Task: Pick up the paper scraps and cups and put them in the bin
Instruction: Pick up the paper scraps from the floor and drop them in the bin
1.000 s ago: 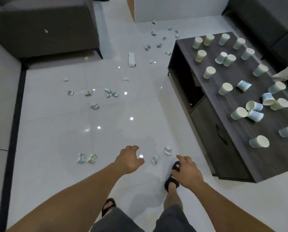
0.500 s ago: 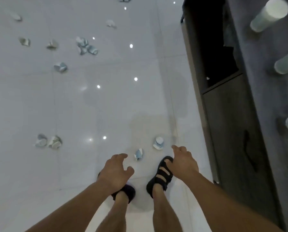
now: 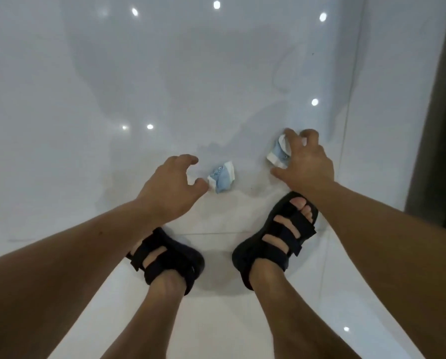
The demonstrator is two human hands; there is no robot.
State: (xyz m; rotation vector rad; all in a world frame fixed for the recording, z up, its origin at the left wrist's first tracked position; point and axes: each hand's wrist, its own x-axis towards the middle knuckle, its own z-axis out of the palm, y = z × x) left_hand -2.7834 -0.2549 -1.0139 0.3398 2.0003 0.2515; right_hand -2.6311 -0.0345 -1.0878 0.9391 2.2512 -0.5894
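Head view: the task looks to be at an early stage. Two crumpled blue-and-white paper scraps lie on the glossy white floor (image 3: 165,73) just ahead of the person's sandals (image 3: 276,239), and neither has been binned. No bin and no cups show in this view.

The right hand (image 3: 307,164) reaches down over the right scrap (image 3: 277,151), fingers curled across its far edge and thumb under its near edge, so it grasps the paper. The hand covers much of it, so I cannot tell whether the scrap has left the floor.

The left hand (image 3: 167,185) hovers palm-down just beside the left scrap (image 3: 222,176), fingers arched and spread, thumb tip almost at the scrap's white edge, holding nothing. Both forearms stretch forward and down. A dark cabinet edge (image 3: 439,125) borders the right side.
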